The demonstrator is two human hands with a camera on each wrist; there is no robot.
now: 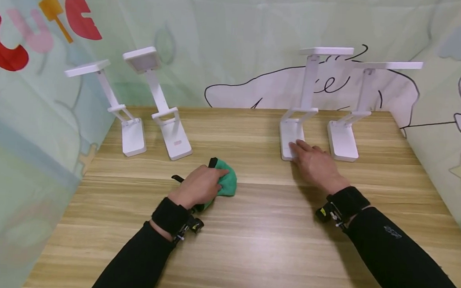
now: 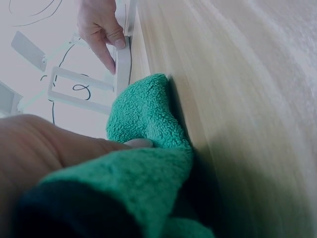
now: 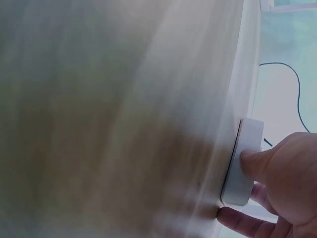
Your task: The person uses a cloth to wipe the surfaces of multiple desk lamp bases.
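Note:
A green terry cloth (image 1: 228, 179) with black trim is gripped in my left hand (image 1: 200, 185) just above the wooden table, left of the middle. The left wrist view shows the cloth (image 2: 143, 116) bunched around a fingertip. At the right, my right hand (image 1: 318, 167) holds the front corner of a white desk lamp's base (image 1: 289, 134). In the right wrist view, the thumb of my right hand (image 3: 292, 178) presses the front face of the lamp base (image 3: 246, 148), while the other fingers lie at its side, partly hidden.
Another white desk lamp (image 1: 342, 140) stands right of the held one. Two more, an outer lamp (image 1: 133, 137) and an inner lamp (image 1: 175, 138), stand at the left. A printed fabric backdrop (image 1: 236, 43) hangs behind the wooden table (image 1: 255, 251) and along both sides.

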